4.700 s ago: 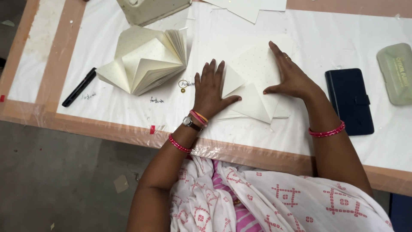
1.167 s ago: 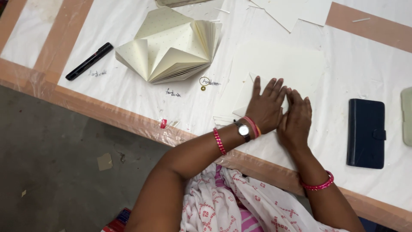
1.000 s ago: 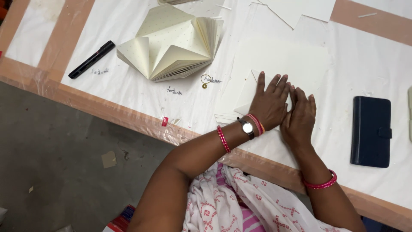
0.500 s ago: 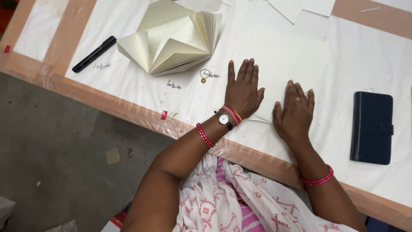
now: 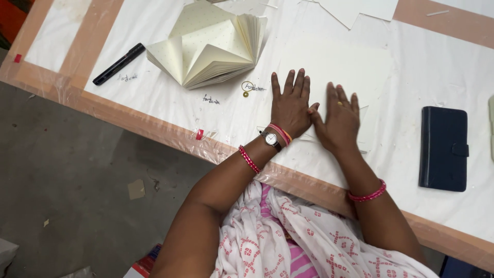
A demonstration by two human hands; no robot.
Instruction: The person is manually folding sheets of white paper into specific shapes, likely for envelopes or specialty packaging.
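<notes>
Far left on the table (image 5: 154, 116): black marker (image 5: 119, 64), lying diagonal, well apart from both hands. Right of it, a folded stack of cream dotted paper (image 5: 208, 44), fanned open, leaves splayed toward the right. Small gold ring-shaped bit (image 5: 246, 87) on the table surface just near of the stack, next to some handwriting. Red tape scrap (image 5: 199, 134) at the near table edge.

Left hand (image 5: 289, 105): flat, palm down, fingers spread a little and pointing far, pressing on the near-left part of the cream paper sheet (image 5: 339, 64). Watch and bangles on that wrist.

Right hand (image 5: 338, 121): also flat, palm down, fingers close together, pressing the same sheet just right of the left hand. Thumbs touch or nearly touch between the hands. Ring on one finger, pink bangle further up the forearm.

Sheet lies flat at table centre, extending far and right beyond both hands; folded edges show near the right hand.

Right: dark blue wallet-style case (image 5: 443, 148), closed, well apart from the sheet. More white paper pieces (image 5: 360, 7) at the far edge.
</notes>
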